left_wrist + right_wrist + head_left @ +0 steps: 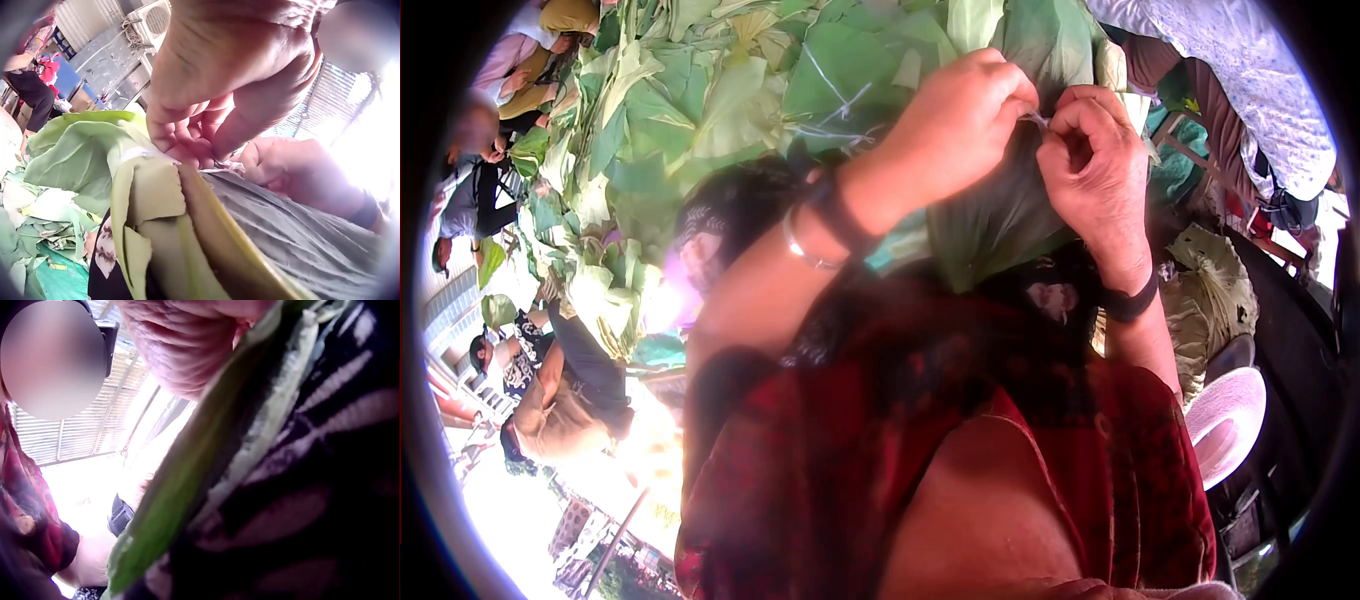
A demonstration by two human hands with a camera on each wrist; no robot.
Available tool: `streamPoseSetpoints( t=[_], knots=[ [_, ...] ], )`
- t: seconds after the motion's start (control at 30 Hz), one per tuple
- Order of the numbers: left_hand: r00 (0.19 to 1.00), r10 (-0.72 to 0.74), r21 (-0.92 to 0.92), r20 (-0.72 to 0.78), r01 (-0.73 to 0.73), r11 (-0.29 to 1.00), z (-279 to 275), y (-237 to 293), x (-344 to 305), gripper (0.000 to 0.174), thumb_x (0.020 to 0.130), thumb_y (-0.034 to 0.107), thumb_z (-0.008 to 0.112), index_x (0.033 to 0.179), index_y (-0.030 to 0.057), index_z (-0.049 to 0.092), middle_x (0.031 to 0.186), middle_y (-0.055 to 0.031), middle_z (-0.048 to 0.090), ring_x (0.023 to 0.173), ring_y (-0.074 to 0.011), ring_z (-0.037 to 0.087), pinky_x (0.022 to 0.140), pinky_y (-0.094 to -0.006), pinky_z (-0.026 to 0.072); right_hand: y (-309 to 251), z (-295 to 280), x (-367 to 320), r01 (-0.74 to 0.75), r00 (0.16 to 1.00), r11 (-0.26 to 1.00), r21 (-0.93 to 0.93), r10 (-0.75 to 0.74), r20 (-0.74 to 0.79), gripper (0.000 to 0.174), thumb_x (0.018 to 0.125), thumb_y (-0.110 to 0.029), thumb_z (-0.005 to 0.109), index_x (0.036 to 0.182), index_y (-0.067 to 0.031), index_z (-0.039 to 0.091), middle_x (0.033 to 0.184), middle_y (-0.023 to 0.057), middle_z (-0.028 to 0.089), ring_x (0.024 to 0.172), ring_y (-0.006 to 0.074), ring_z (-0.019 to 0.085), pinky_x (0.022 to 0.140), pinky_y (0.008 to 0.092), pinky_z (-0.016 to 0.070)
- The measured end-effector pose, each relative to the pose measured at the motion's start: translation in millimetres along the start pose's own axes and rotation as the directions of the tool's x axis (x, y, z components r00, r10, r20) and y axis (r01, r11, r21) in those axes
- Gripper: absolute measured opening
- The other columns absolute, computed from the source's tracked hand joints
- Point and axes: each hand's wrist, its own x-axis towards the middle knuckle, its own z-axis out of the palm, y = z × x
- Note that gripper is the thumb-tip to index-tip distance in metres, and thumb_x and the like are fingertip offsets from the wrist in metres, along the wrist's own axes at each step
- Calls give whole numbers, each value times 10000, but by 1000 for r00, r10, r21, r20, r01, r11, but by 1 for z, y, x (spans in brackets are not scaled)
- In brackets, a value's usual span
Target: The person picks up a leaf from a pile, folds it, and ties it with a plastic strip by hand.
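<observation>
L hand (pixel 945 125) & R hand (pixel 1095 160) are pinching string (pixel 140 152) on leaf bundle (pixel 990 220), w/ wrap going round it but knot prob. not yet holding.

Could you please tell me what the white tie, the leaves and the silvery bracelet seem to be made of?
The white tie looks like smooth plastic strip, though thin fibre is possible. The leaves seem to be real plant matter, green with visible veins. The bracelet is probably polished metal, judging by its bright shine.
</observation>
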Motion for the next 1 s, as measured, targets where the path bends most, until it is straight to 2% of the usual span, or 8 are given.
streamPoseSetpoints(
  t=[0.17, 0.47, 0.87, 0.97, 1.0],
  knots=[
    [997, 63, 44, -54, -61, 997, 4, -3, -3, 96, 833, -17, 589, 911, 38, 601, 857, -126, 594, 811, -342, 600, 703, -412, 487, 0, 0, -1, 22, 1000, 999, -30, -22, 15, 101, 706, 29, 605, 757, -24, 536, 859, 144, 594, 712, 348, 598, 614, 419, 502],
    [995, 91, 36, -49, -89, 995, -1, -9, -2, 100, 841, -32, 559, 920, 26, 575, 873, -140, 562, 823, -348, 581, 719, -416, 474, -2, 0, 2, 44, 998, 998, -52, -41, 47, 103, 692, 36, 592, 754, -16, 527, 878, 155, 595, 745, 355, 598, 637, 421, 508],
    [996, 36, 39, -79, -33, 999, 0, -12, -4, 116, 826, -46, 548, 922, 16, 568, 847, -153, 559, 809, -360, 573, 708, -426, 468, -3, 1, 4, 25, 997, 998, -55, -21, 77, 103, 697, 28, 596, 761, -13, 526, 903, 156, 597, 766, 361, 601, 649, 424, 510],
    [993, 58, 96, -105, -48, 994, 1, -16, -6, 146, 834, -26, 602, 970, 25, 590, 907, -133, 585, 832, -313, 605, 695, -389, 498, -4, 1, 2, 20, 997, 998, -56, -16, 78, 110, 695, 35, 592, 773, -14, 532, 910, 159, 594, 773, 370, 600, 653, 429, 509],
    [985, 35, 94, -169, -19, 995, 0, -15, -5, 168, 833, -9, 631, 993, 30, 598, 939, -124, 593, 849, -291, 613, 690, -371, 507, -4, 1, 4, 22, 997, 998, -57, -17, 74, 114, 694, 38, 590, 777, -15, 534, 912, 160, 593, 776, 375, 599, 655, 431, 508]
  ],
)
